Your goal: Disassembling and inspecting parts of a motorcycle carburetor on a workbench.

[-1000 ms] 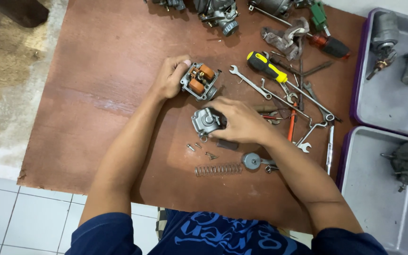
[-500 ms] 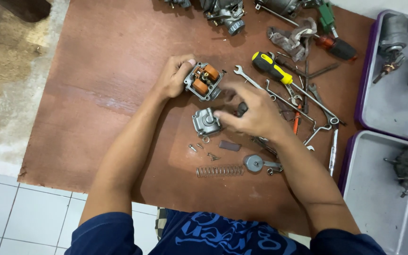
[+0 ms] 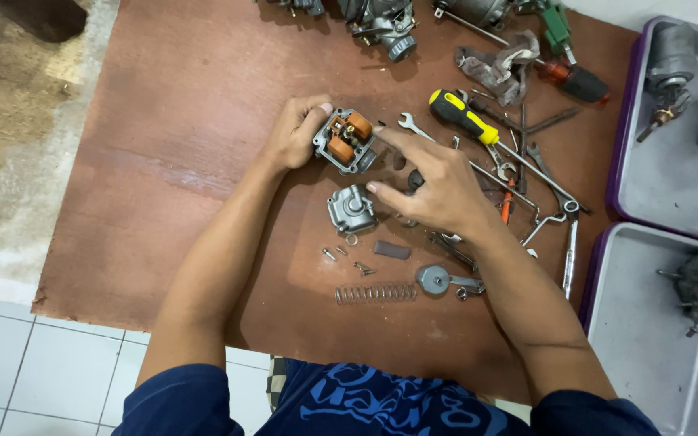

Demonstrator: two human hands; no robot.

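Your left hand [image 3: 292,133] clamps the carburetor body [image 3: 345,141] floats-up for access; right hand [image 3: 438,190], fingers loose, touches its right edge.

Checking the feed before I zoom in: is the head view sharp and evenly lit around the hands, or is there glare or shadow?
Head view: sharp, soft even light, no glare; the carburetor body in the left hand and the right hand are in focus; soft shadows under the forearms on the brown board; frame edges slightly stretched.
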